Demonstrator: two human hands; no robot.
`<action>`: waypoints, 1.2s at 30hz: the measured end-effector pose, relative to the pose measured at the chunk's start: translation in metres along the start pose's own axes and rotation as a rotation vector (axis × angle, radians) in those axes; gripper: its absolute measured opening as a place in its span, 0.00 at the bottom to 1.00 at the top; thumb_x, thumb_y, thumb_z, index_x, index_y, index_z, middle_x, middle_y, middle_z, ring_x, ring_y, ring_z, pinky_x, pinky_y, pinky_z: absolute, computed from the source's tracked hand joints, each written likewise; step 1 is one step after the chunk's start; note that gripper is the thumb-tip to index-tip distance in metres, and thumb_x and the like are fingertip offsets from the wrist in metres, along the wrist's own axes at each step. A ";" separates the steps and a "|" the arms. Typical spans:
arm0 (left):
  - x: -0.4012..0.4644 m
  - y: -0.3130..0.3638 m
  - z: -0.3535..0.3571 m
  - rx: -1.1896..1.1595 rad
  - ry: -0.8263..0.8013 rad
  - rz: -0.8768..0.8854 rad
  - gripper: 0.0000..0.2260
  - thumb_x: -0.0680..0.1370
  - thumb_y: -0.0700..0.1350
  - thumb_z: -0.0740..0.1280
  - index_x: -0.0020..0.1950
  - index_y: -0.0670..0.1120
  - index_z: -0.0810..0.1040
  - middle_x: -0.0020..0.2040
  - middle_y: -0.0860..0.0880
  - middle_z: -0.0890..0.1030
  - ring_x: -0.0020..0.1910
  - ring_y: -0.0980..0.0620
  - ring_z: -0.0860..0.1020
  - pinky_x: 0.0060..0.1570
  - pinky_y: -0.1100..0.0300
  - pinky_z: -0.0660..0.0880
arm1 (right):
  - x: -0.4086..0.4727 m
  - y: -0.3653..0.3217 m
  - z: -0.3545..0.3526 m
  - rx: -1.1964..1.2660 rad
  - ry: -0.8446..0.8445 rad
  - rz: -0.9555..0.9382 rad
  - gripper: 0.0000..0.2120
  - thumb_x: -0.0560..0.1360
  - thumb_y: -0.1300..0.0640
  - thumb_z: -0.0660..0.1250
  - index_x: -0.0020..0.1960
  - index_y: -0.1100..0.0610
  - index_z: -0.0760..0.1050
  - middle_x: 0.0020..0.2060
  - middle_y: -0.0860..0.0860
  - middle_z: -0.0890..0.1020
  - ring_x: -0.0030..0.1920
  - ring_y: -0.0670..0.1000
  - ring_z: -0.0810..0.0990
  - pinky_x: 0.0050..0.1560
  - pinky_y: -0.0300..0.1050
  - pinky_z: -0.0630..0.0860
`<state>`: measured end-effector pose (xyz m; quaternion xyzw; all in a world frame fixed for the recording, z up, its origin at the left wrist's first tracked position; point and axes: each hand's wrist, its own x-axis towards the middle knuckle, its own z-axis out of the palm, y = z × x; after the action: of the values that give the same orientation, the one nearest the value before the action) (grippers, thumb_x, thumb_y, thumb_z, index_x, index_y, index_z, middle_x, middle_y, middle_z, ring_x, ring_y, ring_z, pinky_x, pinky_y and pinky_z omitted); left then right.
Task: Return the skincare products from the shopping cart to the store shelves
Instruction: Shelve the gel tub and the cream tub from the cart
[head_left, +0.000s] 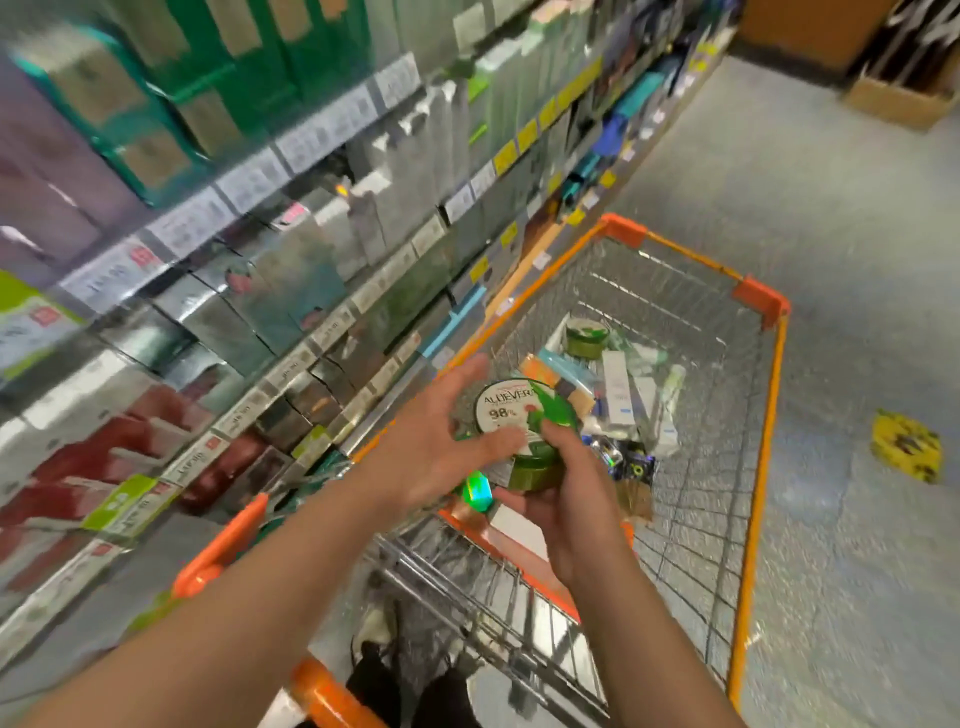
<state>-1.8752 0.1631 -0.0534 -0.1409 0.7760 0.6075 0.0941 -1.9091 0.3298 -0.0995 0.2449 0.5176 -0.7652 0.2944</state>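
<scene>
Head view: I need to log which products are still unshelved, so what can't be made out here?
- Shelf labels: motion blur, text unreadable.
- Jar: lid reads "ALOE VERA 98%"; smaller print hidden by the left hand and right hand.
- Cart contents: small, overlapping, brands unreadable; a second green jar shows.
- Cart's near end: cut off by the bottom edge.

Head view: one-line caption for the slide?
Both hands hold a green aloe vera jar above the orange cart, beside stocked shelves.
</scene>
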 end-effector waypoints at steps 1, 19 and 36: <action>-0.008 0.007 -0.009 -0.021 -0.015 0.053 0.46 0.64 0.66 0.77 0.78 0.63 0.62 0.75 0.67 0.67 0.73 0.68 0.67 0.72 0.60 0.68 | -0.012 -0.010 0.010 -0.011 -0.048 -0.019 0.21 0.76 0.51 0.73 0.65 0.58 0.78 0.56 0.59 0.86 0.55 0.59 0.87 0.48 0.60 0.84; -0.232 0.053 -0.187 -0.064 0.649 0.524 0.52 0.56 0.53 0.84 0.77 0.60 0.64 0.68 0.57 0.78 0.66 0.59 0.78 0.65 0.62 0.75 | -0.199 0.000 0.249 -0.397 -0.813 0.010 0.24 0.81 0.42 0.57 0.63 0.55 0.83 0.57 0.57 0.86 0.47 0.55 0.86 0.33 0.48 0.81; -0.515 -0.018 -0.311 -0.135 1.152 0.551 0.51 0.58 0.48 0.84 0.78 0.57 0.65 0.67 0.57 0.79 0.67 0.53 0.79 0.62 0.58 0.78 | -0.359 0.196 0.417 -0.670 -1.298 -0.280 0.28 0.75 0.33 0.62 0.70 0.46 0.77 0.64 0.52 0.83 0.66 0.55 0.81 0.71 0.68 0.71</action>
<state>-1.3760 -0.0889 0.1694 -0.2458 0.6700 0.4840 -0.5064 -1.5469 -0.0470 0.1608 -0.4277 0.4715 -0.5875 0.4996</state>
